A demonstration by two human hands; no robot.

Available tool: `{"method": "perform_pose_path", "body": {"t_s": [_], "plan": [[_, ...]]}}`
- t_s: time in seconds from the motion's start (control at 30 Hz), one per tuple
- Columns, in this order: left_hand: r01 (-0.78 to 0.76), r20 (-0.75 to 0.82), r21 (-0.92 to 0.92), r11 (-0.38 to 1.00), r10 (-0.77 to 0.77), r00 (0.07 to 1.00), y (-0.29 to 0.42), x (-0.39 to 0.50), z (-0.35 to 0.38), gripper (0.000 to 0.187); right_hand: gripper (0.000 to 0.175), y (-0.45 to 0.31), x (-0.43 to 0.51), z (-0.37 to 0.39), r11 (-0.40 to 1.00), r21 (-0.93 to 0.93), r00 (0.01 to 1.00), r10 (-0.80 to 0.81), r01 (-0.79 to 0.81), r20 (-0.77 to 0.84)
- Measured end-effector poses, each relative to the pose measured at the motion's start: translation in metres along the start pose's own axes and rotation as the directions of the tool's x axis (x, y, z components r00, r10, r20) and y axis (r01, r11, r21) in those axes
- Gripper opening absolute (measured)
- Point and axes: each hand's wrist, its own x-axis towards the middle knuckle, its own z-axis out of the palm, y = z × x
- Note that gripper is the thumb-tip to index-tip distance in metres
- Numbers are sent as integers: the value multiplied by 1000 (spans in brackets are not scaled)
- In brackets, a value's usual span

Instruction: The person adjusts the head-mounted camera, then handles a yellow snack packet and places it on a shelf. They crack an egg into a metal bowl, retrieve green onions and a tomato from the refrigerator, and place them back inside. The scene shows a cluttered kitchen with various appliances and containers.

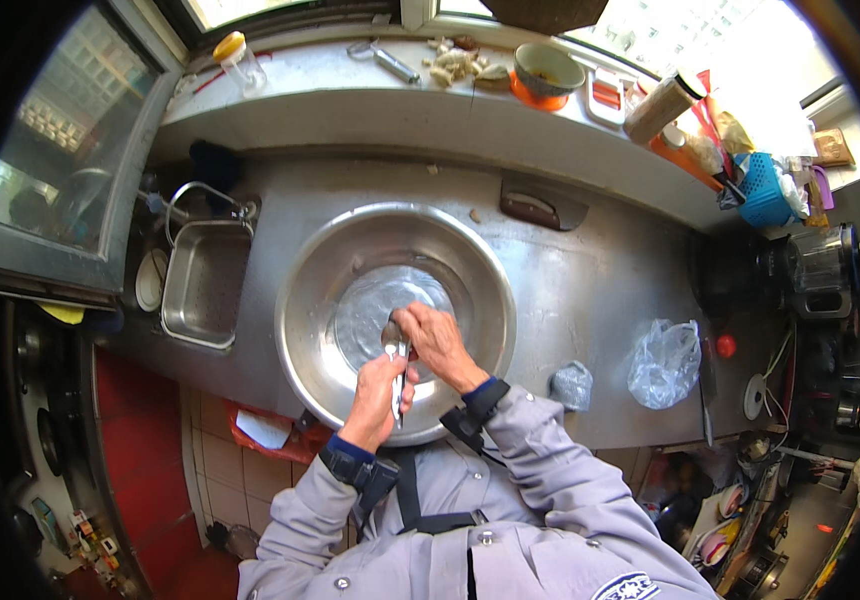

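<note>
A large stainless-steel basin (298, 300) with water (358, 315) in its bottom stands on the metal counter before me. Over its near half, my left hand (376, 394) grips the handles of metal spoons (394, 335); how many there are is hard to tell. My right hand (437, 345) is closed around the bowl end of the spoons, its fingers partly hiding them. Both hands are above the water, close together. To the right of the basin lies a small grey textured pad (571, 385).
A small sink (204, 281) with a curved tap (174, 202) is at left. A cleaver (542, 208) lies behind the basin. To the right are a crumpled clear plastic bag (665, 365) and a knife (707, 409). The windowsill holds a bowl (548, 69) and a jar (241, 66).
</note>
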Motion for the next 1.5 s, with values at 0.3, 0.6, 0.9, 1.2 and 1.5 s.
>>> {"method": "perform_pose_path", "body": {"t_s": [0.3,0.6,0.9,1.2,1.5], "plan": [[44,-14,4,999,-44,999,9,-8,10,9,24,-8,3,-11,995,76,998,-56,59,-43],[53,51,165,985,-63,997,18,-11,7,36,18,-23,-20,-16,754,615,972,189,-233,137],[-139,46,370,918,131,990,18,-17,1,35,18,-17,-3,-33,702,711,977,178,-45,-114],[-254,-78,456,853,323,943,26,-30,-15,40,20,-9,-2,-56,645,727,938,347,-234,-6],[64,30,60,996,-66,997,18,-24,-6,34,33,-6,4,-25,733,598,942,194,-325,274]]}}
